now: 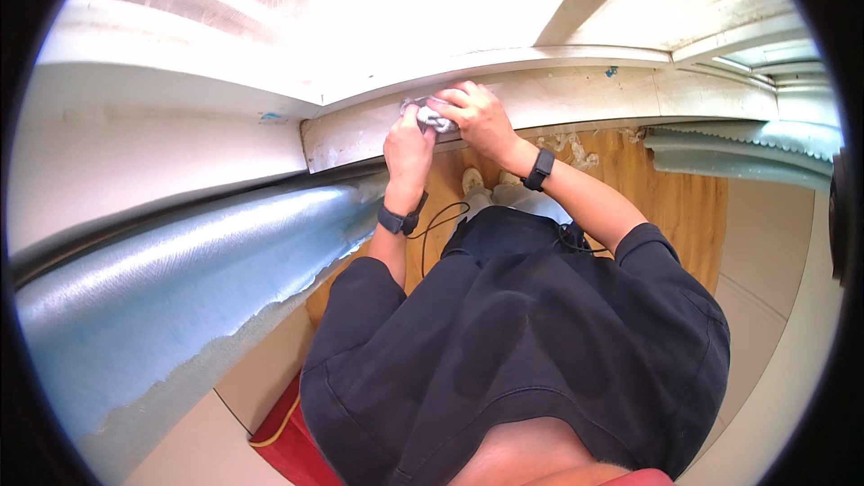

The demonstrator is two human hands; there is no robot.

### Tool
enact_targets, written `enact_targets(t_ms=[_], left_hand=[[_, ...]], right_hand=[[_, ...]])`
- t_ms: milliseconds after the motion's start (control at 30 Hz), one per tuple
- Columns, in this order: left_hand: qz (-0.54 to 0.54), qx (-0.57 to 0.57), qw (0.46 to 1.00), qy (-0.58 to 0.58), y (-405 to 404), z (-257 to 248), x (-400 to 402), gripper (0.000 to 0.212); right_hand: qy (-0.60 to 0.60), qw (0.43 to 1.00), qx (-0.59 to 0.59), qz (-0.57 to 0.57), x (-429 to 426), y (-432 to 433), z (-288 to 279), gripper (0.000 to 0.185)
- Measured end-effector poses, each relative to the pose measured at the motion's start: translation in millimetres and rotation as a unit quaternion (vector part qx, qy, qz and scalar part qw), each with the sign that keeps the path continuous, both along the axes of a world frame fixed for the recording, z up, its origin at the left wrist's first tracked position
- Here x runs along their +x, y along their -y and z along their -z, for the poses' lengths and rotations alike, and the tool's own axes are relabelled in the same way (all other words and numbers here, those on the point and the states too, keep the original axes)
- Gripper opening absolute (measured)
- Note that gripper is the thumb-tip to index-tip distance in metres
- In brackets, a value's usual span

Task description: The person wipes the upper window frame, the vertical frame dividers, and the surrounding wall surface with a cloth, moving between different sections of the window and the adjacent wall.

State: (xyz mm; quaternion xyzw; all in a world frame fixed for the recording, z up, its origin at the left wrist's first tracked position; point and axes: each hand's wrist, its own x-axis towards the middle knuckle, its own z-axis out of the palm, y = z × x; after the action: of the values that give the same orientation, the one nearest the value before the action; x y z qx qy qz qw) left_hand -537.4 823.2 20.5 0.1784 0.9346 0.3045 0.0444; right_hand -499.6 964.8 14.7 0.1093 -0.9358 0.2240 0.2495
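A crumpled grey-white cloth [437,119] is bunched between my two hands at the white windowsill [567,96]. My left hand [409,148] grips its left side with thumb and fingers. From the right, my right hand [478,116] has its fingers curled over the top of the cloth. The fingers hide part of it, and I cannot tell how firmly it presses on the sill. Each wrist wears a black strap.
A bright window frame [607,54] rises behind the sill, which carries blue marks. To the left hangs a light-blue sheet [202,283] with a ragged edge. Greenish scalloped material [742,148] is at the right. White scraps [574,148] lie near the wooden floor [682,216]; a black cable [425,243] dangles beside me.
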Motion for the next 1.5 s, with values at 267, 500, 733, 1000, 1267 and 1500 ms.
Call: enact_targets(t_ms=[267, 500, 733, 1000, 1267, 1500], left_hand=[[0.016, -0.010, 0.999, 0.034, 4.3, -3.0, 34.4, 0.026], [-0.033, -0.082, 0.996, 0.006, -44.9, -15.5, 47.5, 0.021], [0.034, -0.057, 0.995, -0.072, -155.4, -8.8, 72.8, 0.018], [0.091, -0.038, 0.994, -0.049, -335.0, 0.7, 143.5, 0.020], [0.177, -0.008, 0.984, -0.003, -486.8, -6.4, 185.2, 0.029], [0.181, 0.212, 0.941, -0.193, -540.0, -60.2, 188.8, 0.028]], right_hand=[[0.046, 0.995, -0.082, -0.021, 35.4, -6.5, 0.1, 0.031], [0.012, 0.993, -0.094, -0.065, 36.2, -46.7, 8.5, 0.023], [0.004, 0.993, -0.108, -0.050, 73.0, -161.1, 5.5, 0.029], [-0.012, 0.993, -0.118, 0.026, 161.9, -339.6, 6.7, 0.036], [-0.022, 0.989, -0.070, 0.126, 235.2, -477.2, 1.5, 0.055], [-0.113, 0.975, -0.102, 0.164, 253.7, -511.0, -44.7, 0.067]])
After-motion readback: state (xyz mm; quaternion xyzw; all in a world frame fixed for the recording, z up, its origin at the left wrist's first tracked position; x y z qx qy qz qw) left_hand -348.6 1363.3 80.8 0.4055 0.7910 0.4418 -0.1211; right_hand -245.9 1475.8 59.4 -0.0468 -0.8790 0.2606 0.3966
